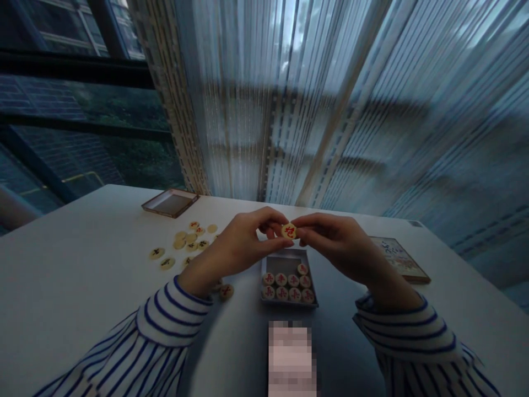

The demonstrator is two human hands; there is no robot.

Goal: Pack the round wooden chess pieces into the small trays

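Observation:
Between my two hands I hold a round Chinese chess piece [289, 231] with a red character, its face turned toward me. My left hand [252, 237] pinches it from the left, and my right hand [334, 237] pinches its right edge. Just below them sits an open box tray [314, 295] with red-marked pieces [293, 280] laid in rows at its near end and one more piece [302, 269] at the right above them. The far left part of the tray's floor is bare.
Loose chess pieces [179, 243] lie scattered left of my left forearm, which hides some. One piece [226, 291] lies by my left cuff. A shallow open box [171, 203] stands at the back left; a printed lid [400, 258] lies right. A blurred-out rectangle [290, 358] is at the near edge.

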